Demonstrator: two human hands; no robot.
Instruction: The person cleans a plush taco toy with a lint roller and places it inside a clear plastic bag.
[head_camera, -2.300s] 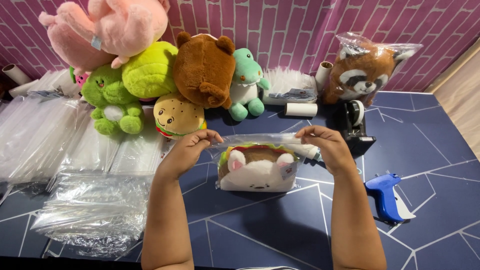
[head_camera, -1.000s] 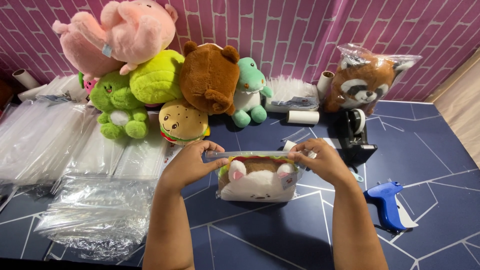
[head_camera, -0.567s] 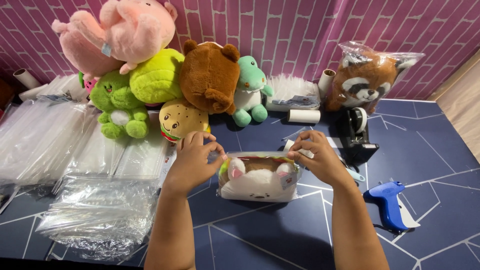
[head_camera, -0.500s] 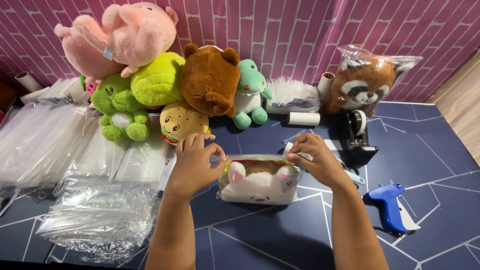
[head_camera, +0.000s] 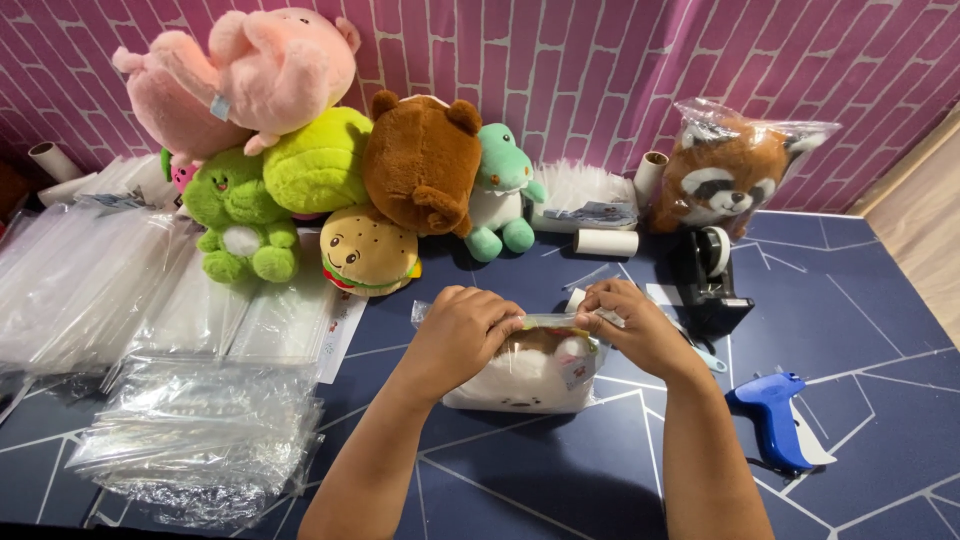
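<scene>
A small white and brown plush toy (head_camera: 520, 375) lies in a clear plastic bag (head_camera: 580, 372) on the dark blue table (head_camera: 560, 480). My left hand (head_camera: 462, 325) presses down on the bag's top edge at the left. My right hand (head_camera: 632, 322) pinches the folded top of the bag at the right. Both hands hold the bag's mouth closed over the toy.
Stacks of clear bags (head_camera: 150, 350) lie at the left. Plush toys stand along the brick wall: pink (head_camera: 250, 80), green (head_camera: 235, 215), brown bear (head_camera: 425, 165), burger (head_camera: 368, 252), teal dinosaur (head_camera: 500, 185). A bagged raccoon plush (head_camera: 725, 170), black tape dispenser (head_camera: 712, 275) and blue tagging gun (head_camera: 778, 420) are at the right.
The bagged toy was held upright with the bag's top stretched wide; now it lies lower on the table and both hands have come together, folding the top down.
</scene>
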